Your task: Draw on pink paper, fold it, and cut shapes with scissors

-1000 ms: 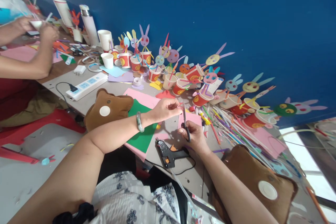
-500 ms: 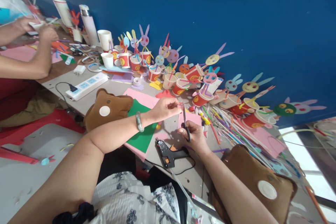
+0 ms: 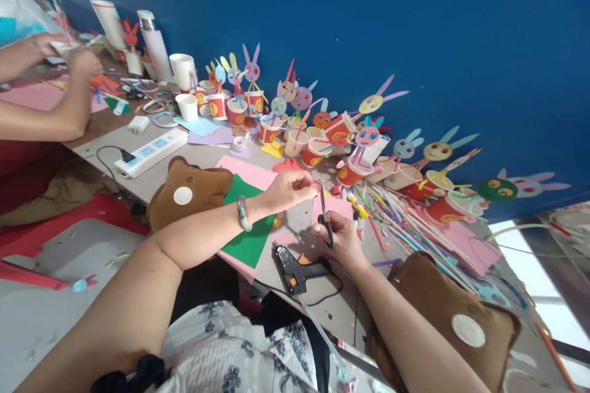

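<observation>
Scissors [image 3: 323, 212] are pointing toward twelve o'clock in the right hand [image 3: 343, 238], which is curling tightly round their black handles [image 3: 330, 236]. At ten o'clock from them, the left hand [image 3: 291, 189] is pinching a small reddish piece [image 3: 317, 182] close by the blades [image 3: 323, 198], contact being too small to tell. A black glue gun [image 3: 295, 270] is lying on the table [image 3: 302, 216], at eight o'clock from the right hand.

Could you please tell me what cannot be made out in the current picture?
All in the head view:
- Small piece at the left hand: too small to tell its shape, partly covered by the fingers.
- Scissors: handles partly hidden by the right hand.
- Green sheet: partly covered by the left forearm.
- Co-worker: cut off by the left edge.
</observation>
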Demonstrator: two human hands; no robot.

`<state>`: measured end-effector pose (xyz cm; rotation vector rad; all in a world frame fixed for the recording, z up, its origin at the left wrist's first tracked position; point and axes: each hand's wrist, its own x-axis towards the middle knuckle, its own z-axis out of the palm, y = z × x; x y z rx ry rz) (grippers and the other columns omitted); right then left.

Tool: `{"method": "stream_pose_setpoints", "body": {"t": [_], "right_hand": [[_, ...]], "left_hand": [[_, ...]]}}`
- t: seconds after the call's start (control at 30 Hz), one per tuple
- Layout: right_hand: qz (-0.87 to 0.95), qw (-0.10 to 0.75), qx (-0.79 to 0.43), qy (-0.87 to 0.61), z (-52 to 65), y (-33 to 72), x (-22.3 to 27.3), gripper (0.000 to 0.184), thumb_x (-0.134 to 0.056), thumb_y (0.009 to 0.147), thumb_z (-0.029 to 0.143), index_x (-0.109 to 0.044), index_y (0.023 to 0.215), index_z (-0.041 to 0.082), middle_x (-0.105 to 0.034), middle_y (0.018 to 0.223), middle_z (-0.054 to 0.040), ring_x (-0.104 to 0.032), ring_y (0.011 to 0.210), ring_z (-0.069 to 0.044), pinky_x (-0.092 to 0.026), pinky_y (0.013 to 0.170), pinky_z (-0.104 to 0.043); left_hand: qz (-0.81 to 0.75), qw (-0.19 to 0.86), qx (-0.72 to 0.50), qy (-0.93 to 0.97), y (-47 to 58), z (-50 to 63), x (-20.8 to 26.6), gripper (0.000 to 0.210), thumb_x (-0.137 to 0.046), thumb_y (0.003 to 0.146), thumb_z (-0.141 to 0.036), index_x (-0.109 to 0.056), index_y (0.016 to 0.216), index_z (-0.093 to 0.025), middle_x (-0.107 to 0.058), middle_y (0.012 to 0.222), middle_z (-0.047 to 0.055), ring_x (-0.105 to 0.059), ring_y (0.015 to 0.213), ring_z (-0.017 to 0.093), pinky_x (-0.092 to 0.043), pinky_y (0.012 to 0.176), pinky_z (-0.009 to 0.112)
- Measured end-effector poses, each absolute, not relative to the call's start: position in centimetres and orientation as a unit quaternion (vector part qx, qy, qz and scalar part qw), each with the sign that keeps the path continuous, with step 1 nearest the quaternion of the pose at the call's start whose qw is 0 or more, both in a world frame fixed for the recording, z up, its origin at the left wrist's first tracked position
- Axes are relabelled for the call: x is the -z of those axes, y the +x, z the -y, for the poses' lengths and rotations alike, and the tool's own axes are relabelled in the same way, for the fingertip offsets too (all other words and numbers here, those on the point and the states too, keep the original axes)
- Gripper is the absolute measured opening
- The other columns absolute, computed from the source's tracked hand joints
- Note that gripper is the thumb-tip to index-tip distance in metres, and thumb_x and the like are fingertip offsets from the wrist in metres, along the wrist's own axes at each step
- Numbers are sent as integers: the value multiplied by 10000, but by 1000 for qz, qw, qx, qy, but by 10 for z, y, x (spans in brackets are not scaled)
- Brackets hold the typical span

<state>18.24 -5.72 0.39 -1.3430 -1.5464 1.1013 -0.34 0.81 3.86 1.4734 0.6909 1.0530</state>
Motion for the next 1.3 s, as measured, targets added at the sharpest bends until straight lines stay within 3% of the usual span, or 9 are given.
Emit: {"method": "stream_pose_setpoints", "body": {"t": [0.4,1.3], "right_hand": [[586,409,-454,-532,57,183,-3,598,-820,601,653,-402,576,226,-362,462,76,-262,467,-75,-192,445,-240],[598,406,-436,-536,56,184,-2,601,-793,625,679,-398,579,229,-366,451,73,-269,455,-75,-201,434,-237]], "left_hand": [[-290,553,-466,626,-3,-8,-38,248,-663,807,-350,-578,696,-144,-543,637,-8,-476,613,79,-370,583,225],[-298,561,-463,618,-6,-7,-42,267,-663,832,-370,-583,729,-137,-593,674,5,-522,621,75,-420,598,214]]}}
